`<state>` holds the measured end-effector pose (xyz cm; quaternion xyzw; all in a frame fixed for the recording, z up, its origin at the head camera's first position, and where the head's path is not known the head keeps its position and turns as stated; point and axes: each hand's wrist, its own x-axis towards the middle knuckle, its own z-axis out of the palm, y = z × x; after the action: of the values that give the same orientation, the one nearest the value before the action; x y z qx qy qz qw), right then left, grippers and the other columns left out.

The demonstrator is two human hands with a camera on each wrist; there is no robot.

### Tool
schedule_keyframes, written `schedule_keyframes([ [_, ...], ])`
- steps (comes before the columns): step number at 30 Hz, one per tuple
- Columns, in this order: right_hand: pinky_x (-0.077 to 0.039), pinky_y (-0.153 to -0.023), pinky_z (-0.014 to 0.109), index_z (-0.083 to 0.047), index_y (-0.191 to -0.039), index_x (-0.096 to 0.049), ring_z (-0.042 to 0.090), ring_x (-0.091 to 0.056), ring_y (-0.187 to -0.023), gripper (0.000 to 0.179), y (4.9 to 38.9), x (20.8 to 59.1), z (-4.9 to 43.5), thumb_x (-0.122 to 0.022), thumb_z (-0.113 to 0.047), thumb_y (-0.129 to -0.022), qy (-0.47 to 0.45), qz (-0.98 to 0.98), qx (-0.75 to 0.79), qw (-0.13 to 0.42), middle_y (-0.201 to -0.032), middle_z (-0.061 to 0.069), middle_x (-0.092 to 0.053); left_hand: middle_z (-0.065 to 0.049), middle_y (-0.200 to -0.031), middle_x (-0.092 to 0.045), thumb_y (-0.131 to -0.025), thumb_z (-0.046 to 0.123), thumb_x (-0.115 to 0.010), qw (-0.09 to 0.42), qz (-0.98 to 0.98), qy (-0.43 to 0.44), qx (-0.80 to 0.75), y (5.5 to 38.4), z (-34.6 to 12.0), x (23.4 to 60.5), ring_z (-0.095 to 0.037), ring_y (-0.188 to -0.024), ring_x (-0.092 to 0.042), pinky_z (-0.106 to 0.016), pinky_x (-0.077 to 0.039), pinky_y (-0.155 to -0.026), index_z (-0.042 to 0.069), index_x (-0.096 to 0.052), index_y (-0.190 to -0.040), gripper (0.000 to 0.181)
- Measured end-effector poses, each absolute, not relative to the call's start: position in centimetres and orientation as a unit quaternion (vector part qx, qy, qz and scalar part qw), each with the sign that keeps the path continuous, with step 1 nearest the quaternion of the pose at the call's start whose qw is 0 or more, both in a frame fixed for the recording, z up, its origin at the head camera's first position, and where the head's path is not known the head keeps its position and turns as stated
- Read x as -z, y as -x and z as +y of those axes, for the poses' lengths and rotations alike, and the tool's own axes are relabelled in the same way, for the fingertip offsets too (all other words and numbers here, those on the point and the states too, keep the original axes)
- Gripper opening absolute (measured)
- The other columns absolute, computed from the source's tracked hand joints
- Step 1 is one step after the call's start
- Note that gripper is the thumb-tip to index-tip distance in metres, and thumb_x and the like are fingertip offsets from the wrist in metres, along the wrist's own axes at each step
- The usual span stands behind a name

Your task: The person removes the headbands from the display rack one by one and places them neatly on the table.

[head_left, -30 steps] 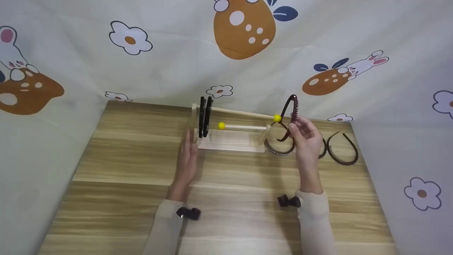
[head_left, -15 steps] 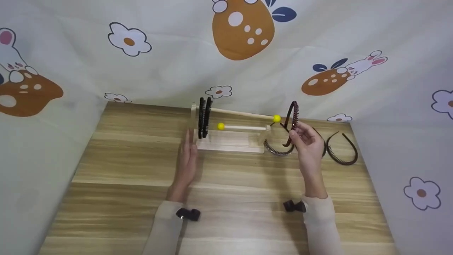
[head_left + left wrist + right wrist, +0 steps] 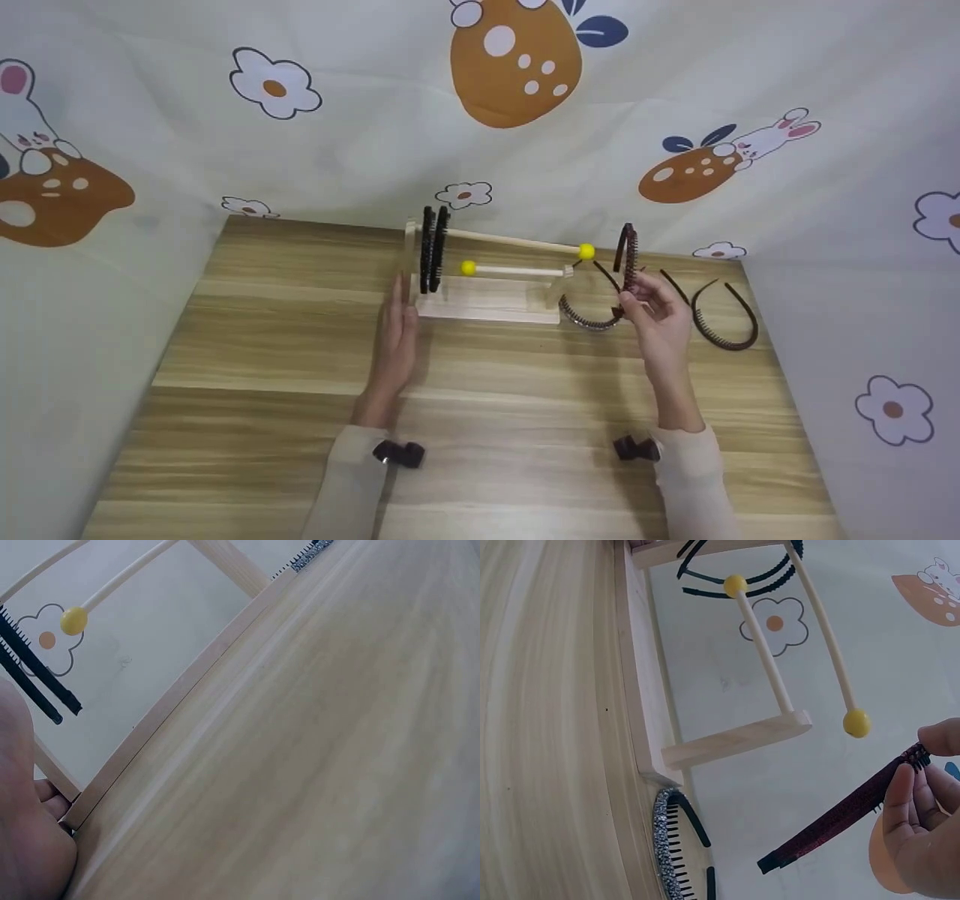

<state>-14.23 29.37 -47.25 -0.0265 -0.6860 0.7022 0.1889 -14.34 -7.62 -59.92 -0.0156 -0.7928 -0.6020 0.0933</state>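
Note:
A dark red toothed headband [image 3: 630, 251] is pinched between the thumb and fingers of my right hand [image 3: 661, 322], just right of the wooden stand [image 3: 487, 309]. In the right wrist view this headband [image 3: 840, 808] slants down leftward from the fingertips, apart from the rods. My left hand [image 3: 397, 330] rests with straight fingers along the stand's left end. Two black headbands [image 3: 433, 251] hang side by side at the left end of the upper rod [image 3: 517, 240]. That rod ends in a yellow ball [image 3: 586, 251]; the lower rod [image 3: 517, 270] has another at its left tip.
On the table [image 3: 465, 390], a sparkly toothed headband [image 3: 589, 322] lies by the stand's right end. Farther right is a dark brown headband [image 3: 739, 345], and a further one [image 3: 673, 285] is partly hidden by my right hand. A patterned cloth [image 3: 360, 150] rises behind the table.
My right hand has drawn back toward the right and nearer the body, taking the dark red headband lower and away from the upper rod's ball. The left hand stays put.

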Motion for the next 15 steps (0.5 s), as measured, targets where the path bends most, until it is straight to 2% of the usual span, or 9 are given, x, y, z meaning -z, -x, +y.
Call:
schedule_keyframes([
  [5, -0.064, -0.081, 0.021, 0.009, -0.121, -0.076, 0.012, -0.07, -0.092, 0.032, 13.8, 47.5, 29.9, -0.069, 0.023, -0.094, 0.021, -0.691, -0.699, 0.181, -0.1, 0.002, -0.072, -0.019, -0.185, -0.015, -0.118, 0.062, -0.025, 0.095, -0.792, 0.02, 0.603, 14.4, -7.6, 59.9, -0.049, -0.167, -0.019, -0.085, -0.014, -0.126, 0.015, -0.014, -0.18, 0.078],
  [10, -0.064, -0.074, 0.021, 0.017, -0.125, -0.071, 0.011, -0.071, -0.089, 0.033, 13.3, 47.9, 30.6, -0.07, 0.025, -0.093, 0.01, -0.707, -0.684, 0.179, -0.101, 0.003, -0.073, -0.019, -0.184, -0.015, -0.116, 0.067, -0.024, 0.096, -0.792, 0.02, 0.603, 14.3, -7.5, 59.7, -0.05, -0.166, -0.02, -0.085, -0.016, -0.125, 0.015, -0.014, -0.18, 0.082],
  [15, -0.064, -0.075, 0.021, 0.022, -0.127, -0.067, 0.012, -0.072, -0.092, 0.035, 12.7, 48.2, 31.4, -0.07, 0.026, -0.092, 0.0, -0.729, -0.663, 0.168, -0.104, 0.003, -0.073, -0.019, -0.185, -0.014, -0.116, 0.068, -0.024, 0.092, -0.795, 0.018, 0.599, 14.4, -7.6, 59.8, -0.05, -0.167, -0.018, -0.086, -0.014, -0.125, 0.015, -0.013, -0.18, 0.084],
])
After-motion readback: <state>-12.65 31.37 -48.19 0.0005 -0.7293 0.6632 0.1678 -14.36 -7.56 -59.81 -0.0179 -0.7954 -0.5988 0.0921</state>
